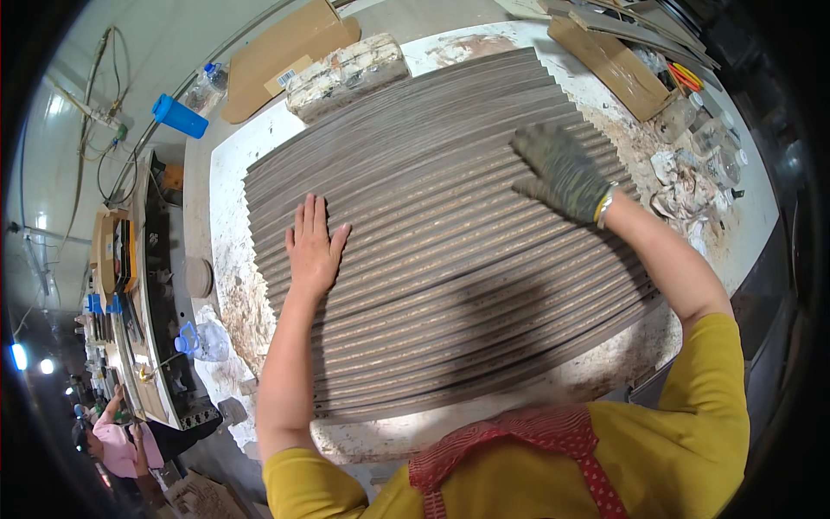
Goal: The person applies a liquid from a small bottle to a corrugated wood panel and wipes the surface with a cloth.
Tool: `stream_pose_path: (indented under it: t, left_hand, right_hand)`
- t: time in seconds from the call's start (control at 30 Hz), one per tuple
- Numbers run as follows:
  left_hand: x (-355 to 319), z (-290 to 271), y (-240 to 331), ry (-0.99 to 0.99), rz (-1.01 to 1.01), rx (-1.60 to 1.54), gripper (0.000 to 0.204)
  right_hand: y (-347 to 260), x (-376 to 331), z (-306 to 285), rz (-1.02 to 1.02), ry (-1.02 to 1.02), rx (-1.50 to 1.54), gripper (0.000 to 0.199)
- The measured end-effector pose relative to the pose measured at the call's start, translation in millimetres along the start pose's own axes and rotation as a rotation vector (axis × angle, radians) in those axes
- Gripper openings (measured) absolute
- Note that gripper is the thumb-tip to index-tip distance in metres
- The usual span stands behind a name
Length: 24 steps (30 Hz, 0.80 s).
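Observation:
A broad set of grey-brown wood-grain strips (450, 251) lies side by side across the white, stained worktable (233, 259). Their ends form a zigzag edge on both sides. Bare, my left hand (315, 246) rests flat on the left part of the strips, fingers stretched toward the far side. My right hand (562, 173) wears a dark green knitted glove with a yellow cuff. It lies spread on the right part of the strips, thumb apart from the fingers. Neither hand grips anything.
Beyond the strips sit a wrapped, smeared block (346, 76) and a cardboard box (281, 56). A blue cup (180, 116) stands far left. Clear bottles (713, 138) and crumpled rags (681, 186) line the right edge. At lower left, another person in pink (130, 445) works.

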<state>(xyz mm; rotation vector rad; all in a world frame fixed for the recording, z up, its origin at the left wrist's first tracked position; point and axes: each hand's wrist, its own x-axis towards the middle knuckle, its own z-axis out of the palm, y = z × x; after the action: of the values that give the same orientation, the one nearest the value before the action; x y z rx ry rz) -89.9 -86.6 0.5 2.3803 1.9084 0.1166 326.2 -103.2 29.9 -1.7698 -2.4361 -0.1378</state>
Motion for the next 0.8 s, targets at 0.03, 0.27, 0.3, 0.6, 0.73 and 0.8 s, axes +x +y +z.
stream_pose_path:
  t: [0.03, 0.27, 0.3, 0.6, 0.73, 0.8]
  left_hand:
    - [-1, -3, -1, -0.028, -0.031, -0.034, 0.07]
    - [11, -11, 13, -0.075, -0.161, 0.041, 0.075]
    - [6, -16, 16, -0.069, -0.156, 0.042, 0.075]
    - [-112, -7, 17, -0.062, 0.055, -0.012, 0.071]
    - [-104, -4, 21, -0.011, 0.039, -0.051, 0.073]
    - [-102, -11, 30, -0.014, 0.045, -0.037, 0.072]
  right_hand:
    - [-5, -6, 7, -0.03, -0.041, 0.022, 0.068]
    - [-19, -2, -7, 0.031, -0.167, 0.037, 0.069]
    - [-24, -2, -9, 0.157, -0.16, 0.068, 0.069]
    - [-11, -102, -39, 0.203, -0.117, 0.102, 0.069]
    - [-19, -111, -14, 0.14, -0.137, 0.032, 0.071]
    - [-14, -104, -20, 0.173, -0.164, 0.056, 0.071]
